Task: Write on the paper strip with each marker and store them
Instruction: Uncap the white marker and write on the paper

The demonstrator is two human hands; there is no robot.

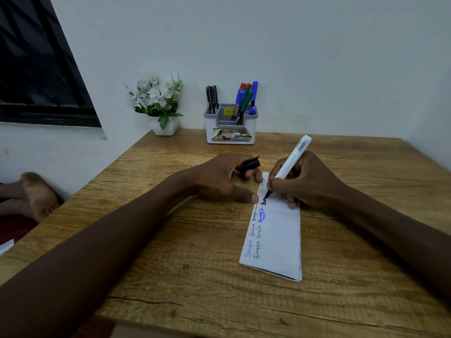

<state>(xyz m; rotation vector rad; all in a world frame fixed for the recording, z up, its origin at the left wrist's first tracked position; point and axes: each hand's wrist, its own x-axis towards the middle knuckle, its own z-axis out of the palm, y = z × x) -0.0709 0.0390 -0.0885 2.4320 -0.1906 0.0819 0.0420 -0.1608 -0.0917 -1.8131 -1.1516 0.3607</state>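
Observation:
A folded white paper strip [278, 235] lies on the wooden table, with words in several colours along its left edge. My right hand [310, 181] grips a white-barrelled black marker [291, 161], its black tip touching the paper beside fresh black letters. My left hand [224, 178] rests on the table at the strip's upper left, with its thumb on the paper's edge and the marker's black cap [249, 164] held in its fingers. A white and grey pen holder [230, 132] stands at the back, with several black, blue, green and red markers in it.
A white pot of artificial white flowers [158, 103] stands left of the pen holder against the wall. A dark window [36, 69] is at the far left. Beyond the table's left edge, a person's bare foot [36, 193] shows.

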